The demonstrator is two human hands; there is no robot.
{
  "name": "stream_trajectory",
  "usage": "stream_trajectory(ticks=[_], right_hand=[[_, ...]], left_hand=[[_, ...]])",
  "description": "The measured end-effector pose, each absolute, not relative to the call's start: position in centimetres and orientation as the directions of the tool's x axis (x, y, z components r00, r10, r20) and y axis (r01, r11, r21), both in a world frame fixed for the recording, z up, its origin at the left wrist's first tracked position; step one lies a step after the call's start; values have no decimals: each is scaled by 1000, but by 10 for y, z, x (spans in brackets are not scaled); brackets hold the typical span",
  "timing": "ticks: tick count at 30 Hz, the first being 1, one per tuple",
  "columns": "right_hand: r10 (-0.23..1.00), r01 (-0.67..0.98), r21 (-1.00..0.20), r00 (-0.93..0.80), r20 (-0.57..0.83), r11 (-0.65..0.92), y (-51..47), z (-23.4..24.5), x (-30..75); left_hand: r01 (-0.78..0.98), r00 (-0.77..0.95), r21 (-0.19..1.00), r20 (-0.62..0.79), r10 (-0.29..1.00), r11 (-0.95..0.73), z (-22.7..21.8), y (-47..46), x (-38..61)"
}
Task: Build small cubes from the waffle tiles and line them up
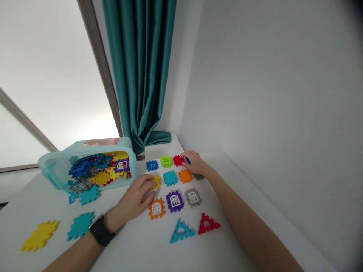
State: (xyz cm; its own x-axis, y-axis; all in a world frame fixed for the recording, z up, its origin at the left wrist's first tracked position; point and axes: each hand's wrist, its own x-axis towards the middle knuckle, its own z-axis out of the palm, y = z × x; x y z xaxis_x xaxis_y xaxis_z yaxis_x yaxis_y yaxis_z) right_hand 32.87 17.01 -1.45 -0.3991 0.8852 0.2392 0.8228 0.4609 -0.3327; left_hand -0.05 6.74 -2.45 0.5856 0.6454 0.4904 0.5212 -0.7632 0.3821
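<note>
On white table (136, 245), left hand (133, 196) touches yellow plastic block (155, 182), right hand (196, 163) red plastic block (178, 160), finger grasp unclear; both seem light, stiff, best held by toothed edges.

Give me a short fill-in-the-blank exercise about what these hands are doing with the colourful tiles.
1. The left hand touches a ____ tile.
2. The fingertips of the right hand touch a ____ tile.
3. The teal tub lies on its ____, with tiles spilling out.

Missing words: yellow; red; side.
</note>
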Motion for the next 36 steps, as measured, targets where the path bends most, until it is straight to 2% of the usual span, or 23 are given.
stream_trajectory(ticks=[25,36], right_hand=[[897,838,-326,-380,228,438,165,-14,324],[884,826,-336,-368,287,453,155,18,317]], left_hand=[[512,580,398,493,649,-761,-21,66,-1],[518,585,382,494,643,-765,-10,62,1]])
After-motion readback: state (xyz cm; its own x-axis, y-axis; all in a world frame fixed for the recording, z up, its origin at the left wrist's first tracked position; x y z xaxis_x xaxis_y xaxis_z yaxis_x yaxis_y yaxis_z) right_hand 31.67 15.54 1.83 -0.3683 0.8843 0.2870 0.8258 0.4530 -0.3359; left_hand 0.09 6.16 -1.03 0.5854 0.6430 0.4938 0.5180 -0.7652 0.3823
